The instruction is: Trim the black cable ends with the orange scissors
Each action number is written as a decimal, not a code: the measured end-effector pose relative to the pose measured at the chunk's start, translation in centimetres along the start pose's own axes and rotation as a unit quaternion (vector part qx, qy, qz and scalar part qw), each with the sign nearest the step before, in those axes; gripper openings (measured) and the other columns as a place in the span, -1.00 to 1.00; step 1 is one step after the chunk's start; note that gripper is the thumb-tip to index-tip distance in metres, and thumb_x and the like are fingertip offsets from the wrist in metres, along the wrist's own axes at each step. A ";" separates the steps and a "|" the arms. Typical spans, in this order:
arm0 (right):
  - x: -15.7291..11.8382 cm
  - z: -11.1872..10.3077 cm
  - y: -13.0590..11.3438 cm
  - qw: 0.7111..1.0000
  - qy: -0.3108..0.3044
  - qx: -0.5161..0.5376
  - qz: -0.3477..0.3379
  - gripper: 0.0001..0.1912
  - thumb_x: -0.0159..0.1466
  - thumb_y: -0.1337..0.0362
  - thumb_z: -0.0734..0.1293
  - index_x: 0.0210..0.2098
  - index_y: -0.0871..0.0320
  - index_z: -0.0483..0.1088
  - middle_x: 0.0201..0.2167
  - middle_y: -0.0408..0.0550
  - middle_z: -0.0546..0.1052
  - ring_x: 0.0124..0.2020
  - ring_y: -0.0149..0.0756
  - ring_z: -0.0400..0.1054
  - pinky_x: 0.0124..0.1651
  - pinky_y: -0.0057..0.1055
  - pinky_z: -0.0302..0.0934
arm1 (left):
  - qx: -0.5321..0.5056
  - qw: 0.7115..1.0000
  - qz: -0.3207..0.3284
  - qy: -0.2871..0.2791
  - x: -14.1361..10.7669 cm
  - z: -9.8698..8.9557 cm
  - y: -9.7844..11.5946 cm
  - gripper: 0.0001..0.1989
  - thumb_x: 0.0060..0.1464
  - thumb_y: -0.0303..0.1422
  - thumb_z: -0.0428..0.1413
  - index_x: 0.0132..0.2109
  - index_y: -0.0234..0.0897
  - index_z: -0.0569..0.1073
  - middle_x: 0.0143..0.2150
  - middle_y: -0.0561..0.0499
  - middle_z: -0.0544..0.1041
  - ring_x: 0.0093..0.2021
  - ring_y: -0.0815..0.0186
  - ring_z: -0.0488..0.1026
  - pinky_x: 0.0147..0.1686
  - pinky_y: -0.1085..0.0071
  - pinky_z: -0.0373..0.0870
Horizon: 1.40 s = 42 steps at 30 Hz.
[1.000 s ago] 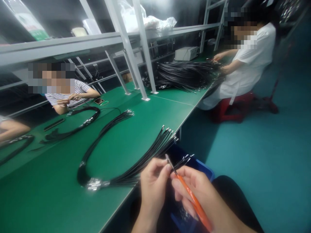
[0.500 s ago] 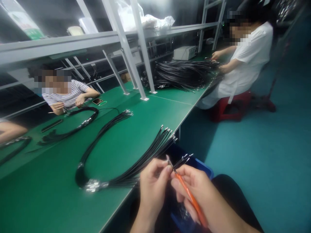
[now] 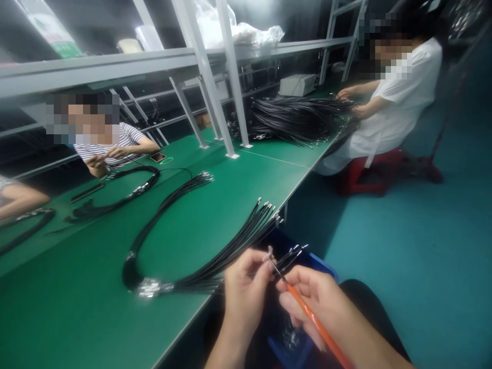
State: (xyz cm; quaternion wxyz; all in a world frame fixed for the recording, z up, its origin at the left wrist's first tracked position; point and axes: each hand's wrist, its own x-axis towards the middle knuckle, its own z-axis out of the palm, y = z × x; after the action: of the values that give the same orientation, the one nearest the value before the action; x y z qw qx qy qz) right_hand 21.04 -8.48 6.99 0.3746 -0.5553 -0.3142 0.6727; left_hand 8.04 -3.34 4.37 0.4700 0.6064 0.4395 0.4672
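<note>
My left hand [image 3: 248, 284] is closed in a pinch at the table's front edge, with a small pale piece [image 3: 270, 251] at its fingertips. That piece is too small to name. In my right hand [image 3: 311, 297] lies an orange-handled tool [image 3: 313, 318], whose thin metal tip reaches the left fingertips. Several black cables with metal ends [image 3: 295, 251] stick out just behind my hands. To the left, a curved bundle of black cables [image 3: 221, 256] rests on the green table, bound with silvery wrapping [image 3: 149, 288] near its bend.
Below my hands stands a blue bin [image 3: 323, 266] with small shiny pieces inside. Shelf posts [image 3: 226, 123] rise from the green table [image 3: 88, 307]. A large cable pile [image 3: 292, 115] lies farther back. One co-worker [image 3: 407, 97] sits at the right, another [image 3: 119, 141] across the table.
The view has shifted slightly. The orange-handled tool has turned a little, and my right hand is slightly farther from my left. The co-worker across the table has brought both hands together.
</note>
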 end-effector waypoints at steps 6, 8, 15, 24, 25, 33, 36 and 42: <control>0.6 0.3 0.2 1.000 0.019 0.010 -0.017 -0.85 0.12 0.31 0.34 -0.35 0.22 0.30 -0.65 -0.23 0.37 -0.84 -0.64 -0.01 -0.76 -0.58 -0.19 | 0.025 1.000 0.004 -0.009 0.0 0.1 0.1 -0.93 0.06 -0.44 0.14 -0.38 -0.32 0.47 -0.43 0.00 0.51 -0.46 0.31 0.45 -0.42 0.47 0.38; 0.7 0.2 0.2 1.000 0.018 0.007 -0.015 -0.85 0.12 0.30 0.35 -0.35 0.22 0.30 -0.65 -0.24 0.37 -0.84 -0.62 0.01 -0.77 -0.57 -0.18 | 0.038 0.999 0.012 -0.005 0.0 0.1 0.0 -0.92 0.06 -0.44 0.14 -0.39 -0.32 0.47 -0.43 0.00 0.51 -0.44 0.31 0.45 -0.42 0.47 0.37; 0.3 -0.6 0.5 0.999 -0.012 -0.017 -0.048 -0.88 0.18 0.28 0.31 -0.38 0.21 0.30 -0.65 -0.24 0.32 -0.71 -0.56 0.11 -0.66 -0.58 -0.05 | 0.041 0.999 0.010 -0.007 0.0 0.1 -0.2 -0.93 0.07 -0.45 0.12 -0.37 -0.30 0.46 -0.42 0.02 0.50 -0.44 0.32 0.43 -0.41 0.47 0.36; 0.5 -1.2 0.6 0.963 0.173 0.075 -0.191 -0.58 0.03 0.18 0.48 -0.19 0.13 0.29 -0.45 -0.17 0.43 -0.51 -0.45 0.25 -0.50 -0.55 0.13 | 0.073 0.996 0.011 -0.052 0.1 0.2 0.5 -0.95 0.07 -0.45 0.14 -0.37 -0.29 0.43 -0.43 0.07 0.46 -0.42 0.35 0.39 -0.39 0.49 0.30; 0.7 -1.1 0.4 0.959 0.174 0.091 -0.205 -0.57 0.05 0.18 0.47 -0.17 0.12 0.27 -0.44 -0.19 0.42 -0.55 -0.48 0.20 -0.53 -0.56 0.10 | 0.088 0.995 0.022 -0.051 0.0 0.3 0.6 -0.94 0.06 -0.46 0.14 -0.38 -0.29 0.42 -0.44 0.08 0.45 -0.42 0.36 0.38 -0.39 0.50 0.29; 2.0 -0.2 0.7 0.939 0.135 0.197 -0.248 -0.66 0.16 0.20 0.40 -0.15 0.14 0.24 -0.47 -0.20 0.37 -0.61 -0.55 0.13 -0.56 -0.58 0.03 | 0.181 0.980 0.063 -0.046 -0.5 1.2 0.5 -0.85 0.05 -0.50 0.11 -0.44 -0.26 0.33 -0.49 0.12 0.38 -0.48 0.38 0.33 -0.47 0.50 0.23; 2.4 -0.1 0.8 0.941 0.139 0.202 -0.235 -0.67 0.15 0.24 0.41 -0.17 0.14 0.24 -0.51 -0.25 0.33 -0.63 -0.57 0.10 -0.59 -0.60 -0.01 | 0.240 0.966 0.092 -0.025 -0.7 1.6 0.3 -0.84 0.07 -0.49 0.09 -0.45 -0.26 0.31 -0.49 0.11 0.36 -0.51 0.39 0.31 -0.50 0.49 0.18; 2.5 -0.3 1.3 0.945 0.143 0.193 -0.220 -0.68 0.11 0.38 0.40 -0.18 0.12 0.24 -0.43 -0.23 0.39 -0.58 -0.57 0.15 -0.55 -0.62 0.05 | 0.257 0.962 0.090 -0.013 -0.8 1.8 0.3 -0.84 0.11 -0.45 0.07 -0.44 -0.25 0.32 -0.49 0.11 0.37 -0.52 0.40 0.31 -0.51 0.50 0.17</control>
State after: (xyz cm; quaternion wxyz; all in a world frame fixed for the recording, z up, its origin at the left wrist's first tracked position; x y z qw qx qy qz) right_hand 20.89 -7.01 4.58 0.6542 -0.4801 -0.2355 0.5348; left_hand 9.73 -4.50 4.30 0.2601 0.7497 0.4824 0.3710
